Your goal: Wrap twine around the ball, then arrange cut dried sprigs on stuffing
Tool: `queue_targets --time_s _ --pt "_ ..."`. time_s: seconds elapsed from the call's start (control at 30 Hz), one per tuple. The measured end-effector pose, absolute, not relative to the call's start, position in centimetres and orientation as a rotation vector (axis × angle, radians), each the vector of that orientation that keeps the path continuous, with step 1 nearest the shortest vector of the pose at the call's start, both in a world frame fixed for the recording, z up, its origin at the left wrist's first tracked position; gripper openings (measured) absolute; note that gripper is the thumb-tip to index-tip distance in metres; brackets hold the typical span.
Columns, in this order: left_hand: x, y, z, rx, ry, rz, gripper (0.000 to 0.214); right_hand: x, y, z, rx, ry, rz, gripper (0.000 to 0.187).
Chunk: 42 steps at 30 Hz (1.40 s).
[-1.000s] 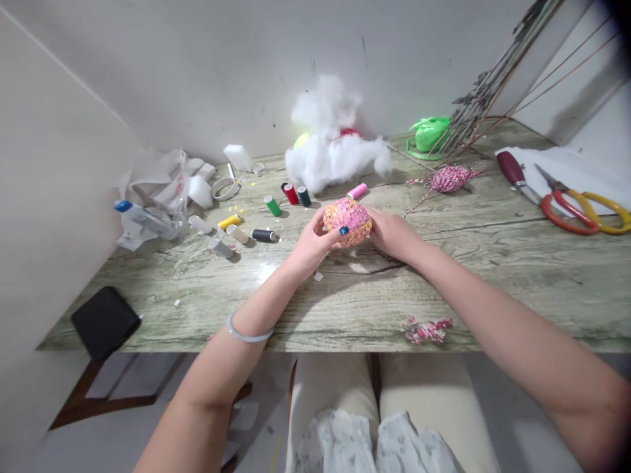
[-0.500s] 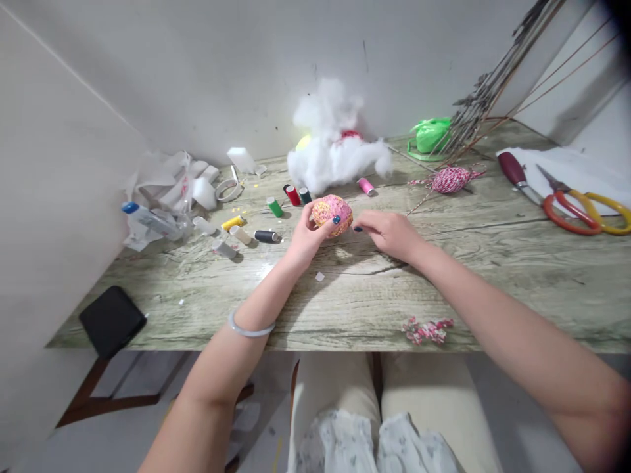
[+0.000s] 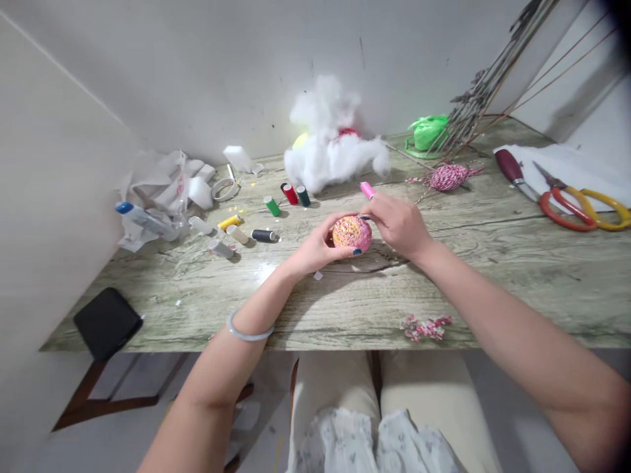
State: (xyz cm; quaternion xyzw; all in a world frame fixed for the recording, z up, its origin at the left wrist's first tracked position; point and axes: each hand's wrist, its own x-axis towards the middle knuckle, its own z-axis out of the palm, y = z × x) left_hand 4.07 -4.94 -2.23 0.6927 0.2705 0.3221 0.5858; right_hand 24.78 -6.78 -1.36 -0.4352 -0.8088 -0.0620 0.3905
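A pink and yellow yarn-wrapped ball (image 3: pixel 351 233) sits just above the wooden table (image 3: pixel 473 276) at its middle. My left hand (image 3: pixel 318 248) cups the ball from the left and below, fingers wrapped round it. From the right, my right hand (image 3: pixel 397 222) has its fingertips pressed on the ball's top edge. A pink thread spool (image 3: pixel 367 190) lies just behind my right hand.
Several thread spools (image 3: pixel 271 205) lie left of centre, with white stuffing (image 3: pixel 331 152) behind. Red-white twine ball (image 3: pixel 445 177), green ribbon (image 3: pixel 426 133), scissors (image 3: pixel 582 202) and a red-handled tool (image 3: pixel 513 169) lie right. Crumpled bags and a glue bottle (image 3: pixel 142 219) lie left; black pouch (image 3: pixel 107 322) at front-left edge.
My right hand let go of the ball, drew a little away, then came back onto its top. The ball has moved slightly right and nearer in my left hand.
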Motion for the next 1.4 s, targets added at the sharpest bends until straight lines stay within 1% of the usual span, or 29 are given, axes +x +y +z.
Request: queue_targets --time_s 0.1,0.17,0.23,0.3,0.4,0.5,0.57,0.67,0.7,0.77,0.9,0.97,1.0,1.03,1.13,1.17,1.27,1.4 --pt "4.3 -5.0 -2.4 1.668 0.664 0.859 0.071 25.0 -6.5 -1.4 -1.127 -2.042 -0.119 0.025" --pt "4.3 -4.5 -2.6 1.635 0.737 1.009 0.071 25.1 -6.1 -1.5 -1.192 -2.053 -0.077 0.024" --pt "4.1 -3.8 -2.7 1.469 0.807 1.186 0.065 25.4 -5.7 -1.8 -1.311 -2.106 -0.014 0.021" --pt "3.8 -3.0 -2.7 1.205 0.840 1.280 0.057 25.6 -5.4 -2.2 -1.436 -2.204 0.068 0.020" --pt "3.2 -2.3 -2.3 0.893 0.855 1.253 0.049 25.9 -5.0 -2.5 -1.540 -2.350 0.169 0.021" --pt "2.7 -2.1 -1.8 0.793 0.851 1.255 0.045 26.1 -4.9 -2.8 -1.568 -2.401 0.190 0.022" --pt "2.6 -2.2 -1.6 0.808 0.833 1.251 0.046 26.1 -4.9 -2.9 -1.580 -2.362 0.167 0.022" --pt "2.5 -2.3 -1.5 0.913 0.816 1.206 0.054 26.0 -4.9 -3.1 -1.493 -2.214 0.124 0.019" --pt "2.5 -2.5 -1.4 0.966 0.813 1.186 0.057 25.8 -5.0 -3.1 -1.424 -2.159 0.128 0.021" --pt "2.7 -2.8 -1.3 1.064 0.804 1.151 0.060 25.2 -5.2 -3.1 -1.260 -2.068 0.209 0.033" --pt "3.4 -4.1 -0.8 1.100 0.780 1.116 0.061 23.4 -6.2 -3.0 -1.050 -1.932 0.590 0.059" --pt "3.8 -4.6 -0.7 1.091 0.763 1.114 0.064 22.5 -6.8 -2.9 -1.050 -1.879 0.795 0.064" --pt "4.0 -4.8 -0.6 1.097 0.752 1.114 0.065 22.1 -7.0 -2.8 -1.076 -1.855 0.880 0.062" --pt "4.1 -5.0 -0.6 1.110 0.740 1.115 0.067 21.9 -7.2 -2.7 -1.115 -1.834 0.952 0.056" --pt "4.2 -5.0 -0.8 1.153 0.753 1.113 0.069 21.7 -7.5 -2.4 -1.224 -1.833 1.044 0.022" --pt "4.2 -4.9 -0.8 1.153 0.779 1.114 0.068 21.8 -7.5 -2.3 -1.224 -1.851 1.041 0.018" --pt "3.9 -4.5 -0.8 1.124 0.851 1.123 0.064 22.3 -7.2 -2.3 -1.133 -1.836 1.014 0.023" --pt "3.5 -4.1 -0.8 1.100 0.850 1.095 0.062 22.8 -6.6 -2.8 -1.057 -1.718 1.068 0.031"
